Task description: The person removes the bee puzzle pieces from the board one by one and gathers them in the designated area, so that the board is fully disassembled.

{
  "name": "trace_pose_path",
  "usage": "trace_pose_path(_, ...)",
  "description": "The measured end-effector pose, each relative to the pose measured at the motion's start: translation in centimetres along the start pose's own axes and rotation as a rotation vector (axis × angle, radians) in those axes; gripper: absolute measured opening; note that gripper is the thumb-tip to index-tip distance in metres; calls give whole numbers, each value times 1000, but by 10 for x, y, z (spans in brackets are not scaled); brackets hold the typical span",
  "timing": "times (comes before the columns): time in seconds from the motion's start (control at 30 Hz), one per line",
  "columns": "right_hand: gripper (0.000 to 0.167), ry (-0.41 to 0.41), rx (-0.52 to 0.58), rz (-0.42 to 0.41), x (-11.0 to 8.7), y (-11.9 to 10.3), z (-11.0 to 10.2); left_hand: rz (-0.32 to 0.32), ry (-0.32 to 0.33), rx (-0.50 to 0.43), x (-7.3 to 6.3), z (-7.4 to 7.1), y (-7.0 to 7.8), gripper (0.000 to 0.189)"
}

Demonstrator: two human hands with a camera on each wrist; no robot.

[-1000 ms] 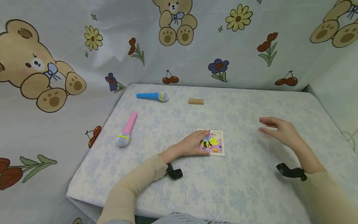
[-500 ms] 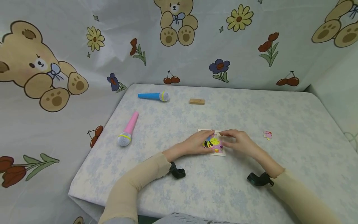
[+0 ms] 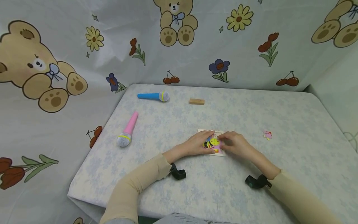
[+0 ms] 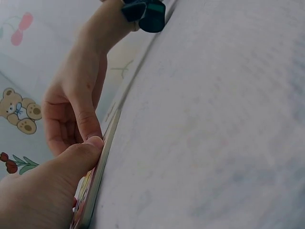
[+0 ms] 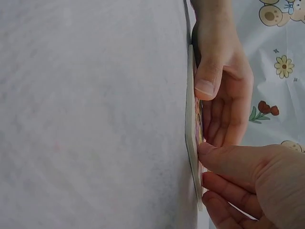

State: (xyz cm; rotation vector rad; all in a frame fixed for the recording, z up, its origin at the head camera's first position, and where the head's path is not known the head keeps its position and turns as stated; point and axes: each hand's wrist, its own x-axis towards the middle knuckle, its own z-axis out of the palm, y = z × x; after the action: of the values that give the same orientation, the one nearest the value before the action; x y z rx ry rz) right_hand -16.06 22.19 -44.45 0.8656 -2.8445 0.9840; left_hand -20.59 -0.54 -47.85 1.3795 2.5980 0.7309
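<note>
- Right hand (image 3: 237, 145): at the 3 o'clock side of the bee puzzle (image 3: 213, 142), thumb and fingertips touching that edge, a little apart in the right wrist view. I cannot tell whether a piece is pinched between them.
- Left hand (image 3: 197, 144): comes in from 9 o'clock and lies across the puzzle, thumb towards 6, fingers spread towards 12, thumb and fingers well apart. It seems to be bracing.
- The puzzle lies flat on the table (image 3: 207, 189) between the hands.
- Step in hand, as I judge it: working a piece at the 3 o'clock edge; seating or easing out, I cannot say which.
- The next move calls for fine fingertip control there, with the left hand steadying against sliding.
- Farther out: a loose pink piece (image 3: 267, 135) at 3 o'clock, a wooden block (image 3: 197, 101) at 11, a blue microphone (image 3: 153, 96) at 10, a pink microphone (image 3: 130, 127) at 9.
</note>
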Motion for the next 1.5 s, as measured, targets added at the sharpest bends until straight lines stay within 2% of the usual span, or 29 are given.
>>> trace_pose_path(0.27,31,36,32,-46,1,1,3,0,5,-12,0,2,0,83)
trace_pose_path(0.67,31,45,36,-109,4,0,1,4,-2,-1,0,-2,1,84)
trace_pose_path(1.07,30,11,17,-142,6,6,-1,11,-7,-9,0,-2,2,84)
trace_pose_path(1.37,27,28,-34,-207,8,8,-2,5,-12,-17,0,-2,1,85)
trace_pose_path(1.5,28,27,-42,-206,8,7,-3,2,-19,-21,0,-2,1,85)
